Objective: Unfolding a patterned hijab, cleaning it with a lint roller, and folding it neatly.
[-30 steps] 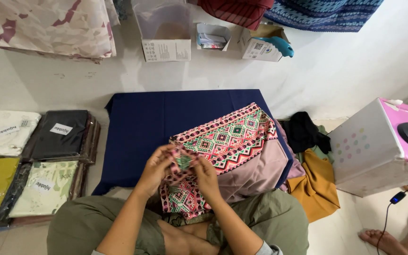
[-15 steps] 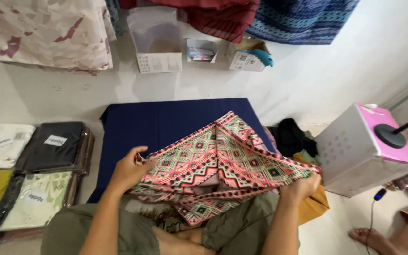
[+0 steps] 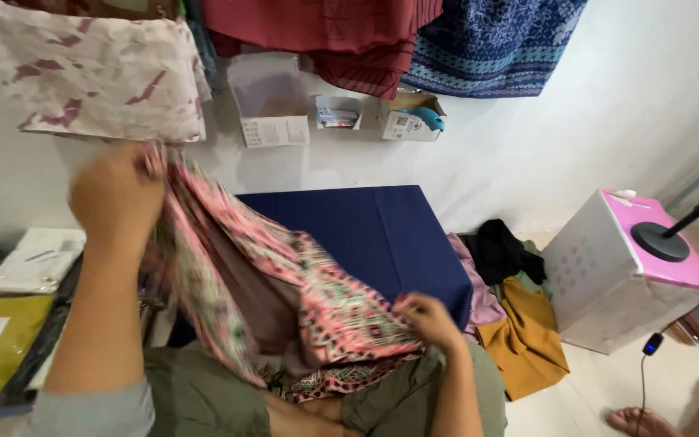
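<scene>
Raised since the earlier frame, left hand (image 3: 115, 198) grips the cloth (image 3: 285, 299) high over the lap, right hand (image 3: 430, 320) pinches its low edge; blurred lifting risks a slipped corner onto the blue mat (image 3: 366, 235).

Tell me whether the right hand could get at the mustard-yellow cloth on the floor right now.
Probably not at once: the right hand is gripping the pink patterned fabric. The mustard-yellow cloth lies uncovered just beyond that knee.

White wall (image 3: 576, 137), pale floor (image 3: 608, 388), hung cloths (image 3: 487, 40)
</scene>
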